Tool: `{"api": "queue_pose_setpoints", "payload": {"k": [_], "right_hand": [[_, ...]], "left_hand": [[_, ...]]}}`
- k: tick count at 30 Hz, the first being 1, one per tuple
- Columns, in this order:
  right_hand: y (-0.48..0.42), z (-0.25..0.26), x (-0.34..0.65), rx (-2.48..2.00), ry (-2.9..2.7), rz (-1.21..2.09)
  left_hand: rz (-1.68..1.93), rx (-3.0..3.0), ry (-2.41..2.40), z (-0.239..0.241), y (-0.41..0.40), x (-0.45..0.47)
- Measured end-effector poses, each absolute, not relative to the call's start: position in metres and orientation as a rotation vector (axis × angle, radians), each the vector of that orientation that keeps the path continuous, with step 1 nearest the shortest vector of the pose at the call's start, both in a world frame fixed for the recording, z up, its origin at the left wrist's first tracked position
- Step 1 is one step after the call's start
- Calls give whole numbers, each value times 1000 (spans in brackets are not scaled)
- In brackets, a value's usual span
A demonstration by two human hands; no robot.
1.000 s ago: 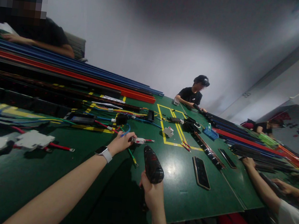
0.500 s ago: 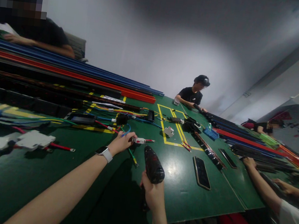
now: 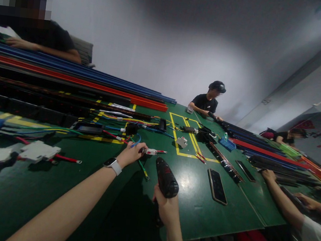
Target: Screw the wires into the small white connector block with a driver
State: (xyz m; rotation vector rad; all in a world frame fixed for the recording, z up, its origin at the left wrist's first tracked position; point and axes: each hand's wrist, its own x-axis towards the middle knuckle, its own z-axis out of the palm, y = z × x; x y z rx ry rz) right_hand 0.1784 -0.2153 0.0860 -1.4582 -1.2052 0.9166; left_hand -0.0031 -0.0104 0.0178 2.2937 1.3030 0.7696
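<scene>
Pinching a small white-and-red module (image 3: 150, 151) by its left end in the left hand (image 3: 130, 154), low over the green table (image 3: 192, 221) — hard to say whether touching it. Gripping a black power driver (image 3: 167, 178) by the handle in the right hand (image 3: 168, 210), just beside the module but apart from it. Almost unchanged from a second ago — still pinching the module at the same spot, with both hands, driver and phone (image 3: 217, 186) shifted only very slightly rightward in view
</scene>
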Motion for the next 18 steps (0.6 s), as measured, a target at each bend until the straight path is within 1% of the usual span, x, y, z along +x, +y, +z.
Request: {"api": "queue_pose_setpoints", "payload": {"k": [18], "right_hand": [[-215, 86, 181, -1441, -1256, 926]], "left_hand": [[774, 2299, 1290, 19, -11, -3]]}}
